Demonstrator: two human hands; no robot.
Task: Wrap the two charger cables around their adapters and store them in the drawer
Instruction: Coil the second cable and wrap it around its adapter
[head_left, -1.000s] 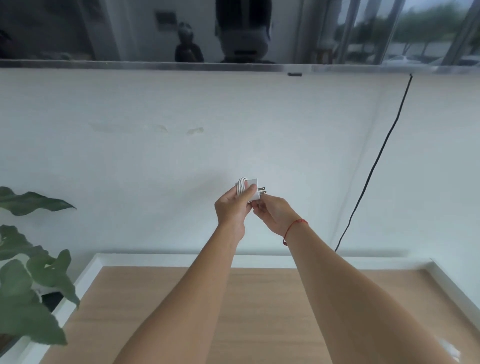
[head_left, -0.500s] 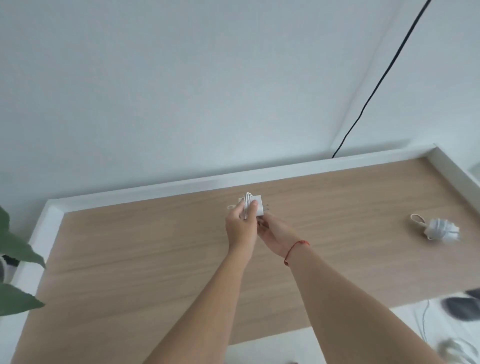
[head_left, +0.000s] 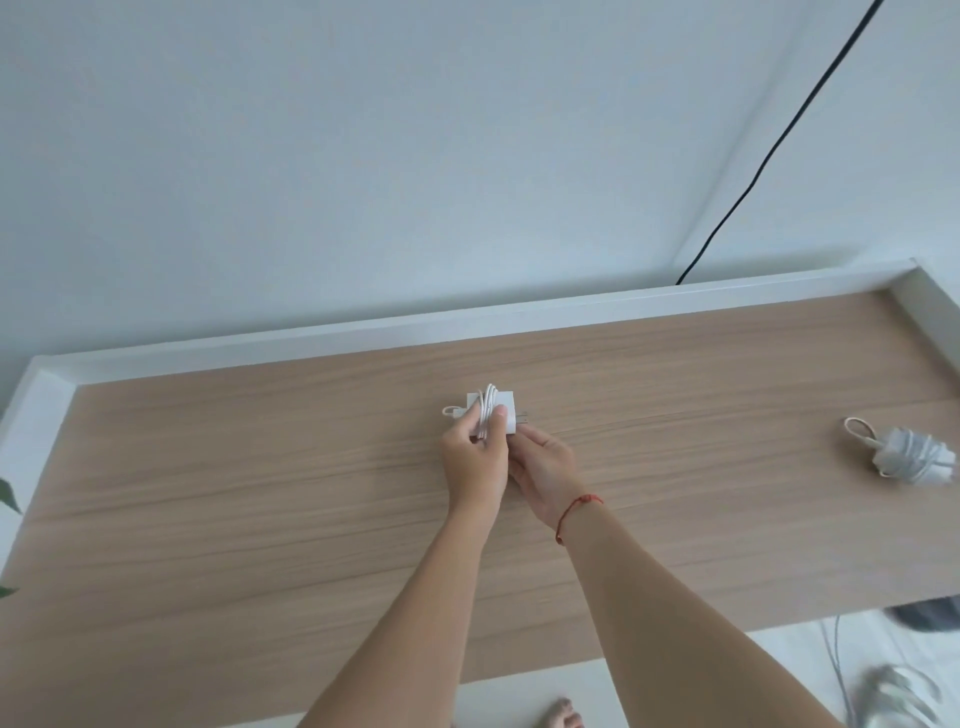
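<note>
A white charger adapter (head_left: 505, 408) with its white cable wound around it is held over the middle of the wooden tabletop (head_left: 260, 467). My left hand (head_left: 475, 457) grips it, thumb pressing on the coils, and a small cable loop sticks out to the left. My right hand (head_left: 545, 467) holds the adapter from below on the right, near its metal prongs. A second wrapped adapter (head_left: 911, 457) lies on the tabletop at the far right, a cable loop sticking out of it. No drawer is in view.
A raised white rim (head_left: 467, 317) borders the tabletop at the back and both ends. A black cord (head_left: 769, 150) runs down the wall behind the rim. Plant leaves (head_left: 8, 499) show at the left edge. Cables (head_left: 893, 696) and a dark object lie on the floor at lower right.
The view has tilted down from the wall to the tabletop. Both hands lowered the wrapped adapter toward the table. The second adapter at the right came into view.
</note>
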